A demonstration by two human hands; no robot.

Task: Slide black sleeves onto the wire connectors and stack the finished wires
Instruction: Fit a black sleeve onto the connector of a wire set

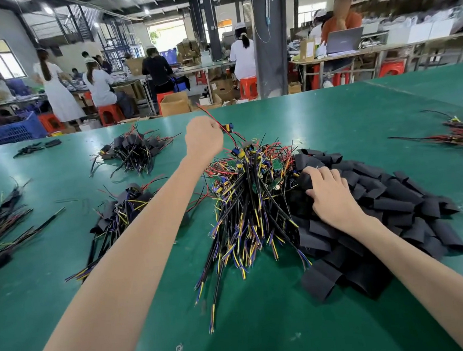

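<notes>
Division: our left hand (204,137) pinches one thin red wire (225,129), lifted clear — our right hand (330,194), fingers curled, grips a flat black sleeve (305,182) for fitting.

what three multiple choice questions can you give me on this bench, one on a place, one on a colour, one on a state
1. Where does the pile of black sleeves lie relative to the big wire pile?
A. to its left
B. to its right, touching it
C. inside a blue crate

2. What colour is the table?
A. green
B. white
C. brown

3. What is the left hand doing?
A. lying flat on the table
B. gripping a red wire raised above the wire pile
C. hanging below the table edge

Answers:
1 B, the sleeves spread out on the right side of the wires and their edges meet.
2 A, the bare surface is green all round the piles.
3 B, its fingers are curled round the wire, up over the far end of the pile.
</notes>
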